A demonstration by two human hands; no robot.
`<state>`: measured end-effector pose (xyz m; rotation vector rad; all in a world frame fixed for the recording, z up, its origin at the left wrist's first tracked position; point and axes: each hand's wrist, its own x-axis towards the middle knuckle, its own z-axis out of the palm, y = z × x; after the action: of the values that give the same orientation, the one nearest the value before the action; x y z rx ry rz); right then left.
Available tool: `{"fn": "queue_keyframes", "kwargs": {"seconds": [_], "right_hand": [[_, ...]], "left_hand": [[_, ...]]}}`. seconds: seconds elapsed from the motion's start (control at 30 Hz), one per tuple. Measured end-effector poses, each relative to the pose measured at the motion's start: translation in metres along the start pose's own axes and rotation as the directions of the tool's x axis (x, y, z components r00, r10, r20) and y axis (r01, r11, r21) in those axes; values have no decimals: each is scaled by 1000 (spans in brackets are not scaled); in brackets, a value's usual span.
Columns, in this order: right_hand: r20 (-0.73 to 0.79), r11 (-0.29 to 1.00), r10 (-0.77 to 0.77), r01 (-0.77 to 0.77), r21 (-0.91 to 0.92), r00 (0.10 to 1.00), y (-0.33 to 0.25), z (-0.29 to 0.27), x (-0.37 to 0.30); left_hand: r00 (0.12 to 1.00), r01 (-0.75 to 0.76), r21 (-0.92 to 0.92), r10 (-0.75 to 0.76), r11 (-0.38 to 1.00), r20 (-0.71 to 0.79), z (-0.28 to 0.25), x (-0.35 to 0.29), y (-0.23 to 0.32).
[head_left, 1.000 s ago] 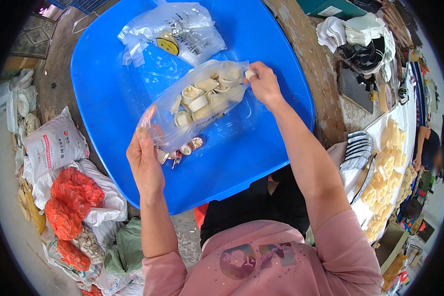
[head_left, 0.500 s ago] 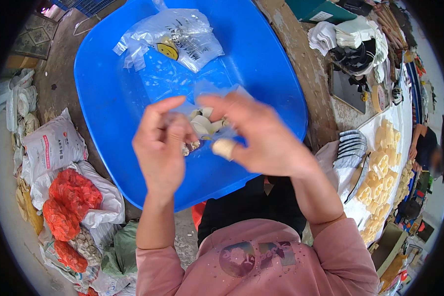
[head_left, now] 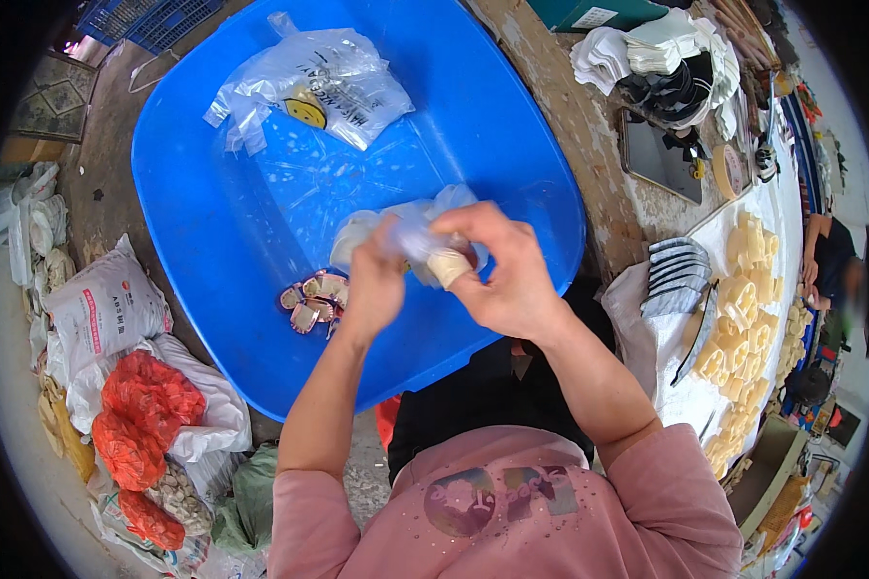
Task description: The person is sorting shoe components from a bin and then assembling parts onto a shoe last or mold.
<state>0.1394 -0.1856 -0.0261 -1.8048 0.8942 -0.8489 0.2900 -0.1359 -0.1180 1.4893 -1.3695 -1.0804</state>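
My left hand [head_left: 377,285] and my right hand [head_left: 512,275] meet over the near part of a blue plastic tub [head_left: 188,261]. Between their fingertips is a whitish, see-through thing [head_left: 412,237], smeared by motion and too blurred to name. The fingers of both hands are curled in toward it. A beige wrap [head_left: 449,267] covers my right thumb. Just beyond the hands, a crumpled clear plastic bag [head_left: 355,236] lies in the tub. Several small cream pieces with dark and reddish edges [head_left: 314,299] rest on the tub floor, left of my left hand.
A clear printed bag [head_left: 343,87] lies at the tub's far end. At left are a white sack [head_left: 106,299] and red bags [head_left: 150,396]. The right-hand table holds cream moulded parts [head_left: 739,318], grey curved pieces [head_left: 676,278] and a tape roll [head_left: 727,172]. Another person [head_left: 830,256] sits far right.
Both hands have drawn closer together, and the left has moved right. The cream pieces that were at the hands now show loose on the tub floor. The view has shifted slightly.
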Motion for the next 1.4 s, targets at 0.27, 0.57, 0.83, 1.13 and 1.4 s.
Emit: {"fn": "queue_keyframes", "kwargs": {"seconds": [0.27, 0.57, 0.83, 1.13, 1.4], "right_hand": [[190, 1000, -8, 8, 0, 982, 6, 14, 13], [251, 899, -264, 332, -287, 931, 13, 5, 16], [367, 951, 64, 55, -304, 928, 12, -16, 12], [303, 959, 281, -252, -132, 911, 59, 12, 18], [382, 615, 546, -667, 421, 745, 73, 39, 16]], "left_hand": [[968, 15, 32, -22, 999, 250, -4, 5, 16], [991, -102, -57, 106, 993, 81, 6, 7, 3], [904, 415, -592, -384, 691, 186, -9, 14, 18], [965, -198, 347, 244, 917, -95, -10, 4, 13], [863, -234, 300, 339, 925, -374, 17, -1, 0]]}}
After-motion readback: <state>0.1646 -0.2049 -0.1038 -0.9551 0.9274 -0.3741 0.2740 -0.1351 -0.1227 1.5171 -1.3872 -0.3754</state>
